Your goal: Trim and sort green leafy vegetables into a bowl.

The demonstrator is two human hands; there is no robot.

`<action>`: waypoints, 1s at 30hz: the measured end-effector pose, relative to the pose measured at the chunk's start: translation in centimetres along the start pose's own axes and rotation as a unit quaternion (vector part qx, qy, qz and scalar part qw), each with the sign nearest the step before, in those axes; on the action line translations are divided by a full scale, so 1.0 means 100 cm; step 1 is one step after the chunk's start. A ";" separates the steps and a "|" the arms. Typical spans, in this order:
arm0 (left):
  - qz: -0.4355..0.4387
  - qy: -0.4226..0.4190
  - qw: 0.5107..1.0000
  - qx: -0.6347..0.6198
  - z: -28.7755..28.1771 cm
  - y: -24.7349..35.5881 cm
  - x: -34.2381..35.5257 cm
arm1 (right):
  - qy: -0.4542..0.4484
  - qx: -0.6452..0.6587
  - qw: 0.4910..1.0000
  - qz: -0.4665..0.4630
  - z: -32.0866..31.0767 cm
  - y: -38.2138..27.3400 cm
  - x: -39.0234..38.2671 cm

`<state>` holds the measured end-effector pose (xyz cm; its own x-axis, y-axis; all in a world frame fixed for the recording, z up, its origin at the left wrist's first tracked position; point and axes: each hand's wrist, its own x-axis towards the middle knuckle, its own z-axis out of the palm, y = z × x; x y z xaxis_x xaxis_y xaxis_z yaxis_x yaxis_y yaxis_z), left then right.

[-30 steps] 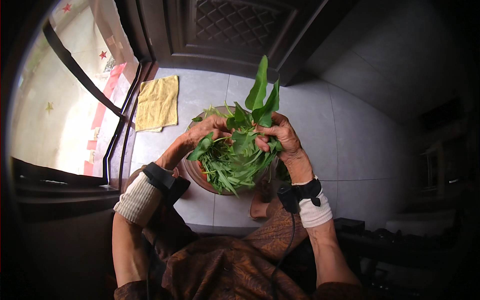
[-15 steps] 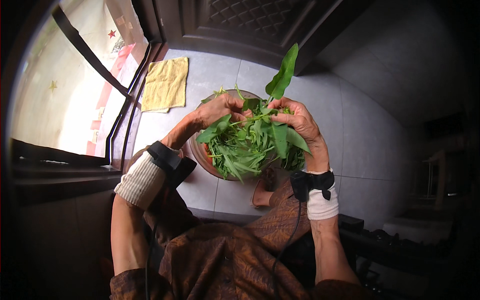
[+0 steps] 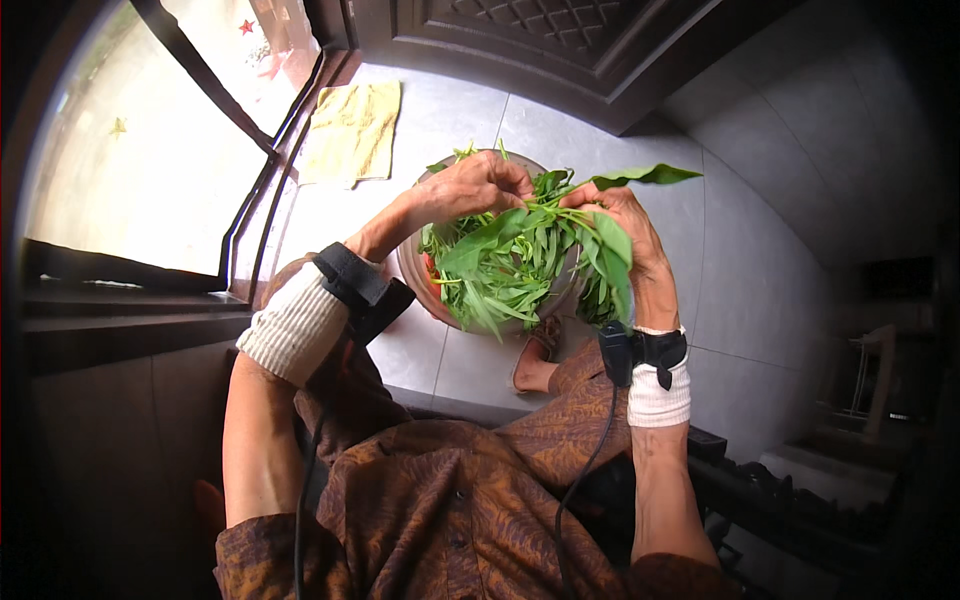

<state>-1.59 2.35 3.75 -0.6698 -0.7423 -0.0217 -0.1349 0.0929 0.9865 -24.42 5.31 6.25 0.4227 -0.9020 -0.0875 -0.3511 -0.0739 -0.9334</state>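
Over a round basin [image 3: 412, 268] heaped with green leaves [image 3: 505, 285], my two hands work close together. My right hand [image 3: 628, 215] is closed around a leafy water spinach stem [image 3: 600, 184]; one long leaf sticks out to the right and others droop below the fingers. My left hand [image 3: 478, 188] pinches at the stem's left part, thumb and fingertips together. A broad leaf hangs under that hand. Something red [image 3: 430, 268] shows at the basin's left inner side. Leaves partly hide the right fingertips.
A folded yellow cloth [image 3: 352, 133] lies on the grey tiled floor [image 3: 750, 260] beyond the basin, to the left. Beside it is a glazed door [image 3: 150, 150] with a dark frame. A dark panelled door [image 3: 520, 50] stands at the far side. My foot [image 3: 535, 365] is near the basin.
The long leaf in my right hand has swung from pointing up to pointing right. Both hands still hold the stem. The whole view has shifted a little.
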 end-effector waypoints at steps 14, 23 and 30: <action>-0.039 0.051 0.995 -0.070 -0.001 -0.013 0.006 | 0.103 0.185 0.976 0.047 -0.021 0.004 -0.008; -0.058 0.110 0.989 -0.074 -0.003 -0.011 0.010 | 0.039 0.268 0.956 0.109 0.023 -0.019 -0.001; -0.035 0.130 0.990 -0.033 0.000 -0.010 0.012 | 0.072 0.328 0.933 0.127 0.035 -0.025 0.006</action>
<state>-2.23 1.40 2.70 -0.4482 -0.8921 -0.0572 -0.1213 -0.0027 0.9926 -20.41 6.45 7.35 0.2618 -0.9063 -0.3319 0.1830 0.3842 -0.9049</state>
